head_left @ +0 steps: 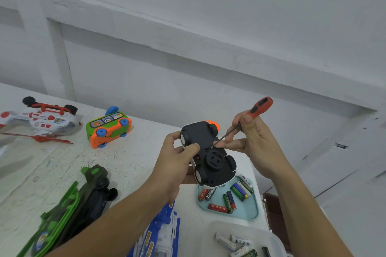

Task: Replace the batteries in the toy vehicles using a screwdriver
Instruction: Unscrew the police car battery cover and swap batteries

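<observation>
**Black-bellied toy car [206, 152] under the screwdriver [260, 106]**

The toy car is held upside down above the table [135, 162], wheels up. The left hand [173, 165] curls round its side, thumb pressed on the underside. The right hand [254, 142] pinches the red-handled screwdriver, its tip touching the car's base. Just below, a pale blue tray [251, 213] holds loose batteries [229, 200]. An orange-and-green bus [108, 129] lies well apart to the left.

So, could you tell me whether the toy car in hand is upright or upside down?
Upside down: the toy car shows its black underside and wheels to the camera, gripped by the left hand.
</observation>
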Motion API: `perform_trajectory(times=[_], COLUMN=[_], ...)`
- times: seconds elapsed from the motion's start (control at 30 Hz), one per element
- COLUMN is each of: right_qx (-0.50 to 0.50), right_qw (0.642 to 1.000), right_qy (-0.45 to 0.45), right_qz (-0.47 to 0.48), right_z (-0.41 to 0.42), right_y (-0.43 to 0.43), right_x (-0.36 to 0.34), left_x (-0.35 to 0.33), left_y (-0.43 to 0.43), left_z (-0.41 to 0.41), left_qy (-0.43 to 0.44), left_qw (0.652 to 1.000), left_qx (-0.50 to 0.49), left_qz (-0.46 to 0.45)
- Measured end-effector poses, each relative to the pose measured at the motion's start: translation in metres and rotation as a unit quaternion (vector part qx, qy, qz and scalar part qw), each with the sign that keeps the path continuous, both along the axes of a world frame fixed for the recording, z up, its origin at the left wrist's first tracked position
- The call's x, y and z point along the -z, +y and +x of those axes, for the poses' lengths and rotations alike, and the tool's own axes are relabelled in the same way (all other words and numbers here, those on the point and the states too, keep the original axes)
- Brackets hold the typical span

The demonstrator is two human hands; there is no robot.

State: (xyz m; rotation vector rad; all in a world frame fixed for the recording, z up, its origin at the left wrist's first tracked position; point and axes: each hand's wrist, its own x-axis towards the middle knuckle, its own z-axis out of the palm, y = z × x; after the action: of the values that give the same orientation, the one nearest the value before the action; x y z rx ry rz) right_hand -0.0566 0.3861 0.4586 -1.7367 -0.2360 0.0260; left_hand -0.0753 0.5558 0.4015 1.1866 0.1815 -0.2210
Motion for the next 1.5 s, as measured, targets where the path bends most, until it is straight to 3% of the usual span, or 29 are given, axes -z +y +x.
perform_trajectory(times=[0.4, 0.8, 1.03, 1.5], right_qx=[-0.001, -0.016, -0.026, 0.012], right_qw=[1.000, 0.993, 0.995, 0.961], right_qy=[-0.005, -0.044, -0.053, -0.238], right_qz=[-0.021, -0.108, -0.086, -0.138], right_z=[-0.002, -0.007, -0.009, -0.007], right_y=[-0.001, 0.000, -0.001, -0.001], right_x=[-0.004, -0.007, -0.011, -0.017], left_x=[0.000, 0.001, -0.001, -0.004], left_y=[-0.002, -0.005, -0.005, -0.005], left_z=[0.001, 0.000, -0.002, -0.005], left_qy=[0.003, 0.004, 0.003, -0.003], left_qw=[1.000, 0.999, 1.000, 1.000], left_qx=[0.003, 0.006, 0.009, 0.008], left_qz=[0.014, 0.033, 0.030, 0.025])
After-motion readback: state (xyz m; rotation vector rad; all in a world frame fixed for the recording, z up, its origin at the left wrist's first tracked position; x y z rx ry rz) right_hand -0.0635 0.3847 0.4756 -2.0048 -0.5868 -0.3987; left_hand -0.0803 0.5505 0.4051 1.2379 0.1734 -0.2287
